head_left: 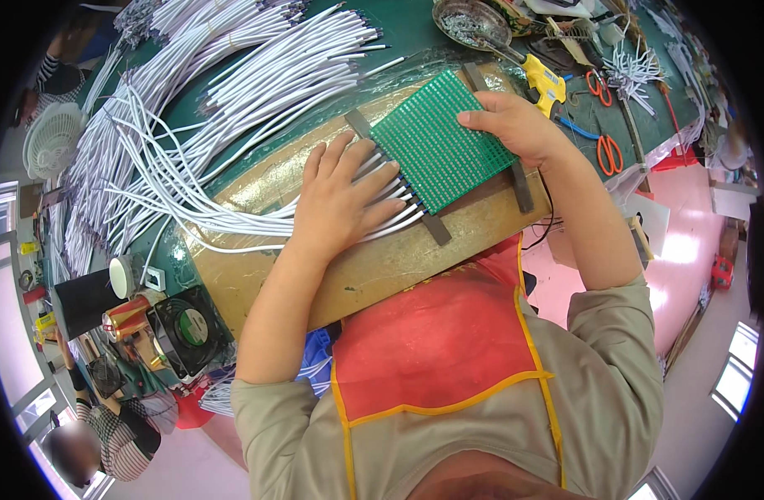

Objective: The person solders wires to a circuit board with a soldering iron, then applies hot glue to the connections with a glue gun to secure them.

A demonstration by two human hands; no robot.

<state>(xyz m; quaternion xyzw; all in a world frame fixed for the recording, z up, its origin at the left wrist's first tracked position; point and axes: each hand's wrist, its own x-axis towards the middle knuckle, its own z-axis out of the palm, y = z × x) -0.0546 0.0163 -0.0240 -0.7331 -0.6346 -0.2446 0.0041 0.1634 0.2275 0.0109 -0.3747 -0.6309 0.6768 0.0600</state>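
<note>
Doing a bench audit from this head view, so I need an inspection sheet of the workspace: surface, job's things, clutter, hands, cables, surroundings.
Surface: green bench with a brown board laid on it.
Job's things: green perforated board lies across two dark strips; white wires run under its left edge.
Clutter: yellow tool, orange scissors, metal dish, black fan.
Hands: left hand pressed flat on the wires; right hand rests on the green board's right edge.
Cables: large bundles of white wire at upper left.
Surroundings: white basket; another person at lower left.
</note>
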